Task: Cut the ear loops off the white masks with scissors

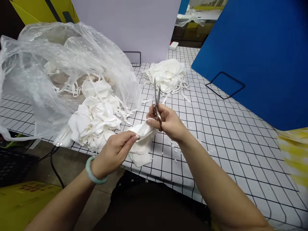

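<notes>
Bright diffuse light, glints on plastic bag (115,61), stretched edges, top right corner darkened

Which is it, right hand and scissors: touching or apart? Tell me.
Touching. The head view shows it plainly: the right hand is closed around the handles of the scissors.
</notes>
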{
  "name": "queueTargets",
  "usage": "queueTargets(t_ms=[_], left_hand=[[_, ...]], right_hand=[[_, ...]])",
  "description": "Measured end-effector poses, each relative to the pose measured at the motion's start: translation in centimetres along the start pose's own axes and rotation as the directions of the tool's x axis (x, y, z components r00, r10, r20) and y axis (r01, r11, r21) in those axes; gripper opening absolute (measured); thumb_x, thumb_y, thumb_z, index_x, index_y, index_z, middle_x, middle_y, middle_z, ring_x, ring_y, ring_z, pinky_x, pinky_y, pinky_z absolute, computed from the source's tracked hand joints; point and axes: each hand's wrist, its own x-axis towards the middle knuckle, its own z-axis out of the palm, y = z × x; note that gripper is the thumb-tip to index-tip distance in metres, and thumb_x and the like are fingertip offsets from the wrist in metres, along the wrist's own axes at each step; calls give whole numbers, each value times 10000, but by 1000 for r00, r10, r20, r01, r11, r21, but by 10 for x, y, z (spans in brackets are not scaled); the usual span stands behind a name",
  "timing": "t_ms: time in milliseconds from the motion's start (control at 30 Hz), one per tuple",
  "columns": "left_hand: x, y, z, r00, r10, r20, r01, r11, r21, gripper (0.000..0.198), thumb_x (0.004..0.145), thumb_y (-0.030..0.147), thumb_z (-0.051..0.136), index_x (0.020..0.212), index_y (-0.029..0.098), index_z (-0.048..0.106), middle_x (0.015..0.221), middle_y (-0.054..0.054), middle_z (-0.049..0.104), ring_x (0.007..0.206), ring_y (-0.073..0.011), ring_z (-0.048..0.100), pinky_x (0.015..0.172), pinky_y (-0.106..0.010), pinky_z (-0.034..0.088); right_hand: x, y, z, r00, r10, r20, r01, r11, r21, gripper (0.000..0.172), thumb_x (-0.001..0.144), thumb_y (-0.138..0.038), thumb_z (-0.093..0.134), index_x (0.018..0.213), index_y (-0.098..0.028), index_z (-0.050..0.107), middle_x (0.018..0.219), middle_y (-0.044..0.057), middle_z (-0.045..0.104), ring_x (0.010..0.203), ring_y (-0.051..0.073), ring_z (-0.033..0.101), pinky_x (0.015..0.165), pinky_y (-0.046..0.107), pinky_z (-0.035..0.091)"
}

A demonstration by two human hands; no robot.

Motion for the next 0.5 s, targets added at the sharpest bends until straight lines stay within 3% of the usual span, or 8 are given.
queueTargets(t_ms=[100,167,233,267,333,400,500], left_hand=[[4,10,-6,996,15,86,-3,990,-138,232,1024,277,493,947,190,693,753,-16,595,689,-138,558,639,-260,480],[7,13,-1,997,79,-1,-78,981,-176,204,1002,255,539,929,194,720,884,-48,619,862,-166,601,802,-293,518],[11,12,10,978,134,-158,-167,960,-223,196,980,235,571,874,194,732,1067,-79,614,1068,-203,583,957,-333,492],[13,9,17,968,118,-221,-180,941,-285,212,981,236,565,852,192,727,1139,-86,599,1112,-212,572,965,-341,491],[16,3,32,962,13,-272,-139,882,-450,254,998,250,528,822,188,700,1148,-89,588,1078,-210,590,832,-315,525],[17,-4,45,961,-69,-267,-86,845,-527,285,1009,271,511,790,188,674,966,-81,582,1047,-216,590,691,-278,500],[16,-10,60,958,-51,-281,-87,885,-457,275,1003,282,535,783,197,676,771,-62,504,1154,-246,525,748,-287,484]], right_hand=[[16,6,5,997,51,62,-56,994,97,393,616,-278,898,844,-205,586,771,-44,572,652,94,505,613,255,441],[15,23,16,993,95,76,-107,978,180,428,582,-313,920,827,-209,584,764,-46,578,640,94,509,607,252,440],[7,43,28,988,132,77,-148,952,267,484,545,-359,934,848,-218,583,779,-44,586,651,106,531,620,260,455],[0,52,33,986,148,73,-163,940,301,516,535,-386,934,876,-223,584,789,-42,588,668,117,547,636,269,468],[-15,60,36,984,174,39,-177,939,295,538,560,-434,917,924,-231,577,812,-36,588,721,139,576,692,295,495],[-33,57,31,985,160,-72,-149,979,140,471,649,-470,869,923,-234,566,826,-29,582,774,157,584,750,322,500],[-64,40,12,974,42,-224,-110,947,-303,334,789,-505,753,884,-234,582,879,6,596,865,197,575,824,377,477]])
